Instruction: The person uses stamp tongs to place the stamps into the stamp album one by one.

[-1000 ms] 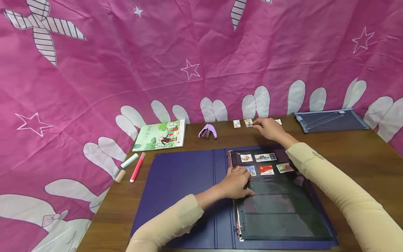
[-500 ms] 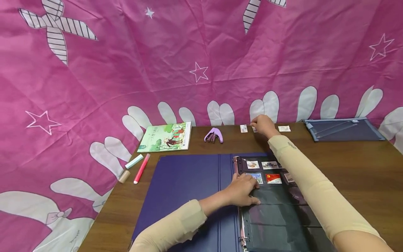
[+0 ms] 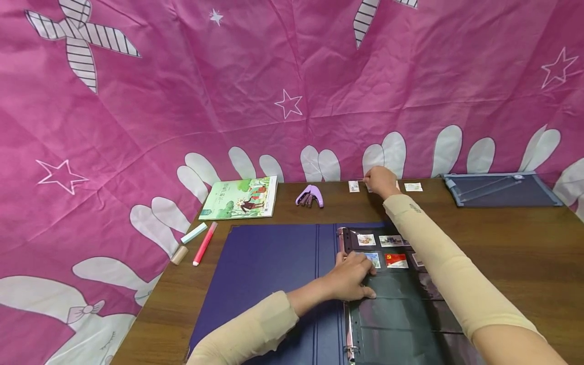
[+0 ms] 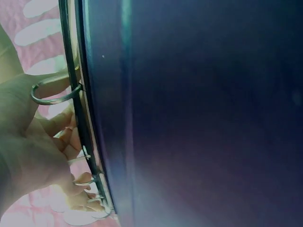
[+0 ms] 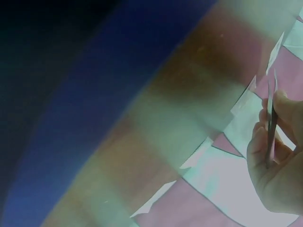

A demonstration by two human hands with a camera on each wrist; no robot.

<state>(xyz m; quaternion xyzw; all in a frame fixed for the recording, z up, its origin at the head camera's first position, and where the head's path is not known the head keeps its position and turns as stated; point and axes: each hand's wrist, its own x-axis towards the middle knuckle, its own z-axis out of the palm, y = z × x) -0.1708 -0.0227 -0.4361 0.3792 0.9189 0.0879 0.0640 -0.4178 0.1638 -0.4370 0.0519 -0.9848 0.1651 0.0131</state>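
Note:
In the head view my right hand is over the row of stamps at the table's back edge. It pinches metal tweezers, whose two tips stand slightly apart in the right wrist view. A stamp lies just left of this hand, another to its right; one beneath it is mostly covered. My left hand rests with loosely bent fingers beside the metal rings of an open album. Its black pocket page holds several stamps, among them a red one.
A purple stapler-like tool and a green picture book lie at the back. Left of the album are a red marker, a light-blue stick and a tan cylinder. A mesh zip pouch lies back right.
My right hand has moved a little left and turned over the middle stamp, uncovering the right-hand one. The left hand stays on the album, while the head view has shifted slightly.

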